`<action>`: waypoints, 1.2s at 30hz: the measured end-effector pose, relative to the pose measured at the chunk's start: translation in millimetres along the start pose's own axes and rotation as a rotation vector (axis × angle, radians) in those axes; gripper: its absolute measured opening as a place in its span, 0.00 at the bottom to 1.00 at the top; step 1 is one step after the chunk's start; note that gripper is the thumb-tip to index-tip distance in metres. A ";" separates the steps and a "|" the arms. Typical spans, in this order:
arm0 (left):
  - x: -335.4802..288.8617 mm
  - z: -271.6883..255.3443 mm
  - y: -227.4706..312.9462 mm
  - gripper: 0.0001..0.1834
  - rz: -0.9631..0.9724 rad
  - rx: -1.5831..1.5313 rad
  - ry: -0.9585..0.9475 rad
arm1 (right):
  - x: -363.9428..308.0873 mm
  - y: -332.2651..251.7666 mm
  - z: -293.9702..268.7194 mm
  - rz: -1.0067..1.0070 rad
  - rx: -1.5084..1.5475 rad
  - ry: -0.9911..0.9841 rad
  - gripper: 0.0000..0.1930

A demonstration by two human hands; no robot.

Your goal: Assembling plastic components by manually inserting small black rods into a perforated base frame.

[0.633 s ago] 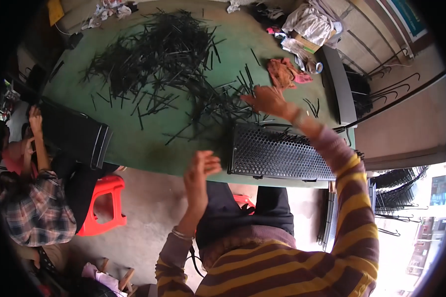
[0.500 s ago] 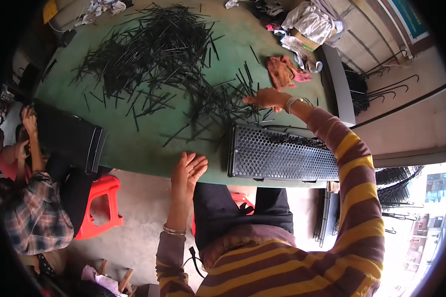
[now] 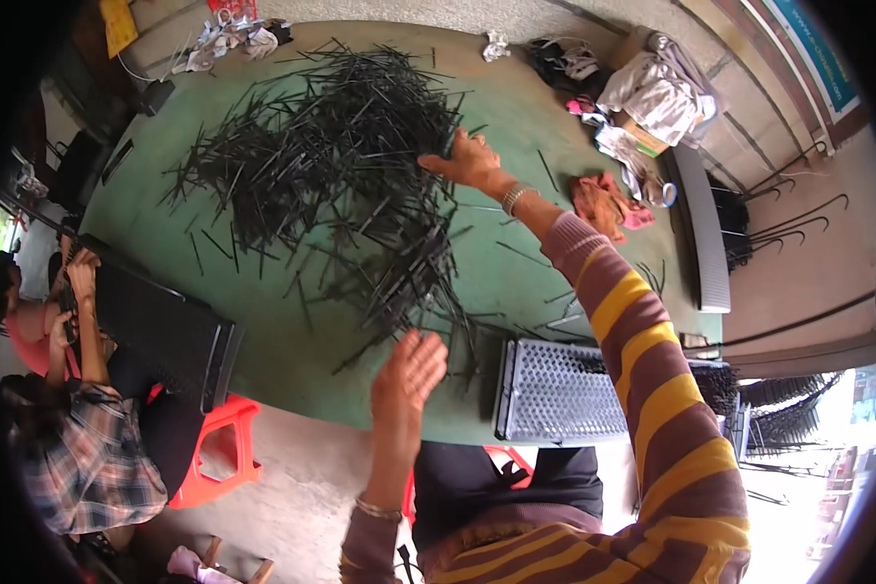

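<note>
A large heap of thin black sticks (image 3: pixel 302 146) lies on the green table (image 3: pixel 526 302). A smaller cluster of the same sticks (image 3: pixel 414 273) trails from it toward me. My right hand (image 3: pixel 472 161) reaches to the right edge of the heap, thumb apart from the fingers, with nothing visible in it. My left hand (image 3: pixel 411 375) is open at the near end of the small cluster, its fingers stretched and close to the stick ends. Whether its fingertips touch them, I cannot tell. A black perforated metal tray (image 3: pixel 560 394) rests at the near table edge, partly behind my right sleeve.
An orange-red cloth (image 3: pixel 599 204) lies on the right. Crumpled white wrapping (image 3: pixel 652 92) and a box are at the back right. A long grey-black panel (image 3: pixel 701 234) stands along the right edge. To the left, a person in a plaid shirt (image 3: pixel 102 448) sits by a dark case (image 3: pixel 165 311).
My right hand has moved left and farther away, to the heap's edge. My left hand has come forward to the small cluster. Sticks near the tray are now bunched farther left; the view shifted.
</note>
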State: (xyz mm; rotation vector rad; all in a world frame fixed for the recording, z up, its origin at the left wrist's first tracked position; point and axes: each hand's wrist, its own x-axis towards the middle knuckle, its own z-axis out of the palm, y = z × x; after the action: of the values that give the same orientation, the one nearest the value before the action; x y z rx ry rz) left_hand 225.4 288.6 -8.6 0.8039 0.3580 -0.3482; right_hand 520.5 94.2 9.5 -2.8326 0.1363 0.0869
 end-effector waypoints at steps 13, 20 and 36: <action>5.0 9.2 2.0 0.27 0.010 0.109 0.109 | 88.2 -88.6 73.0 0.118 -0.060 -0.025 0.68; -5.7 15.5 -2.5 0.27 -0.028 0.078 0.126 | 119.0 -55.8 85.0 0.181 0.030 0.304 0.46; 42.3 0.2 -0.8 0.32 -0.043 -0.297 0.136 | -54.6 2.2 -76.0 -0.338 0.552 -0.024 0.23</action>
State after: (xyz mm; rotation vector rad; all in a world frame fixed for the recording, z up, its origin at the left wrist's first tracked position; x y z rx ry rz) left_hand 262.5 281.0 -27.4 0.5301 0.5412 -0.2733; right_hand 469.4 73.8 85.3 -2.2641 -0.2823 0.0060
